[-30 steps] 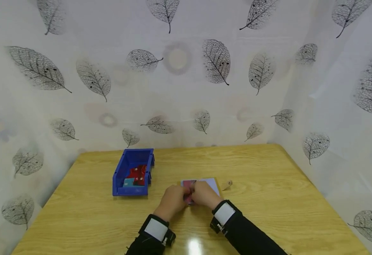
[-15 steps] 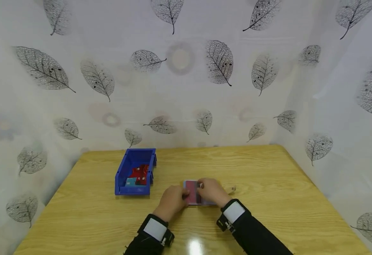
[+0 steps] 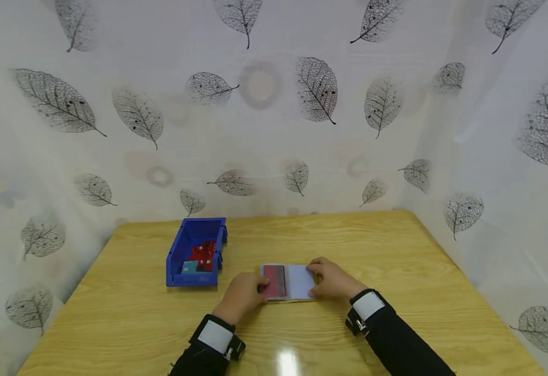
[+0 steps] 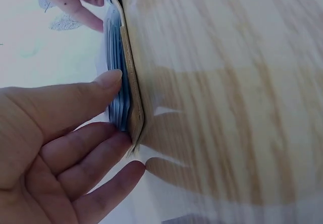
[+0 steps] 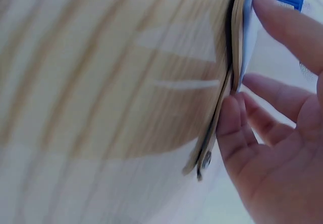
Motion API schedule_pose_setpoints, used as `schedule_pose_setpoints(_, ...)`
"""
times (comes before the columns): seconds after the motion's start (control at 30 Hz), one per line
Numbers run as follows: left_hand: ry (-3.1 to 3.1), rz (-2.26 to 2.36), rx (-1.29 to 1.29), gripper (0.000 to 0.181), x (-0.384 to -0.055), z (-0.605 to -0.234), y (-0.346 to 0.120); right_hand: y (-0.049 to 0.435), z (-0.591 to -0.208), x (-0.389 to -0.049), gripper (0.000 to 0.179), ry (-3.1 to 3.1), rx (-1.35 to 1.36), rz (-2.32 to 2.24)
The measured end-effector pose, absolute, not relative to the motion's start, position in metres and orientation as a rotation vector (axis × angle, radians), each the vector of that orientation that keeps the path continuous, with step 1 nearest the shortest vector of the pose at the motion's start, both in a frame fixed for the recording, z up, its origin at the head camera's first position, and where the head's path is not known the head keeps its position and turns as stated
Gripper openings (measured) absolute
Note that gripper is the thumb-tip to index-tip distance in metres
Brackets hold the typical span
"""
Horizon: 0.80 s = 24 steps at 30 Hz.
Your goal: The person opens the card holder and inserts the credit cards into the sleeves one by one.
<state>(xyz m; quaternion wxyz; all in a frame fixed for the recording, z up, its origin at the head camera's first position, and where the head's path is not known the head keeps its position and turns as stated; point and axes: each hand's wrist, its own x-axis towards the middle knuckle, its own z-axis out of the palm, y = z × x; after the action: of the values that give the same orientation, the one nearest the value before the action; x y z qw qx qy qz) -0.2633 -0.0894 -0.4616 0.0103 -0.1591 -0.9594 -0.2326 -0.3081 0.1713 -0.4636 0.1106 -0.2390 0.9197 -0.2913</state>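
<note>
An open card holder [image 3: 300,282] with clear sleeves lies on the table, a red card [image 3: 272,282] with a grey stripe in its left side. On the right side a pale, whitish page shows. My left hand [image 3: 242,296] pinches the left edge; the left wrist view has its thumb on the stacked sleeves [image 4: 117,52] and its fingers along the edge. At the opposite edge my right hand [image 3: 337,282] grips the holder, thumb on the page and fingers by the tan cover [image 5: 237,37]. A snap strap [image 5: 204,161] sticks out beneath that hand.
Left of the hands stands a blue bin [image 3: 196,253] holding several red cards [image 3: 203,254] and a light blue card [image 3: 189,267]. The wooden table [image 3: 372,245] ends at a leaf-patterned curtain [image 3: 264,130].
My right hand has moved right, from the red card to the holder's right edge. The red card and pale page are now uncovered. My left hand stays at the left edge.
</note>
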Motion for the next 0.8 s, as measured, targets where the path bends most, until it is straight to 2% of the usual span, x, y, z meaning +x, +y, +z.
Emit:
schedule_pose_setpoints(0.2,-3.024,-0.863,-0.452,0.032,-0.264,-0.454,-0.106,0.172,-0.464,-0.308,0.067,2.699,-0.726,-0.864)
schedule_pose_setpoints(0.53,-2.690,-0.938,-0.122,0.018,-0.280,-0.411,-0.154,0.172,-0.464,-0.307,0.065,2.720,-0.710,-0.864)
schedule_pose_setpoints(0.63,-2.653,-0.903,0.026,0.019,-0.288,-0.407,-0.171,0.171,-0.466,-0.307,0.064,2.725,-0.704,-0.866)
schedule_pose_setpoints(0.8,-2.828,-0.787,0.200,0.026,-0.303,-0.421,-0.189,0.169,-0.464,-0.304,0.064,2.721,-0.677,-0.886)
